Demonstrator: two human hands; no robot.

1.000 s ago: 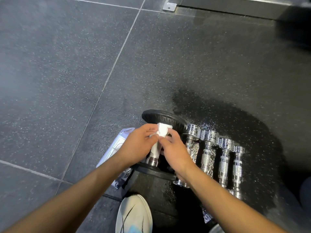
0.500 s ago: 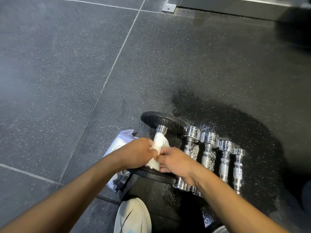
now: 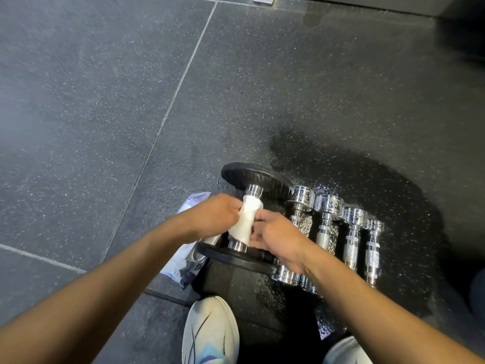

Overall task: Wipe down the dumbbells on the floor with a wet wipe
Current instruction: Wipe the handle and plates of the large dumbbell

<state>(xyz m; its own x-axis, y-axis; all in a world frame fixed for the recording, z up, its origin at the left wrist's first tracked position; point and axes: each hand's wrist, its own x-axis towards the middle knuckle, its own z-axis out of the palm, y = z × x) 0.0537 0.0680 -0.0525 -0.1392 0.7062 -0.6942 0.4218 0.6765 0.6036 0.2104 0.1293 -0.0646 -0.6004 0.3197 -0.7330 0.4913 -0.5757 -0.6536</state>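
Both bare forearms reach forward and down from the bottom corners, meeting over a black-plated dumbbell [image 3: 256, 179] lying on the dark speckled floor [image 3: 91, 101]. The left hand [image 3: 214, 214] comes in from the left, knuckles up; the right hand [image 3: 278, 233] comes in from the right, wrist bent.

The dumbbell's handle is mostly covered by a white wet wipe [image 3: 245, 222] wrapped around it, and its near plate is partly behind the right hand. A wipes packet [image 3: 183, 261] lies half hidden under the left forearm. Two shoes are cut off at the bottom edge.

Each grip is closed, fingers and thumb pinching the wipe against the handle from opposite sides. Four chrome dumbbells [image 3: 328, 227] lie side by side just right of the black one, on a wet patch of floor.
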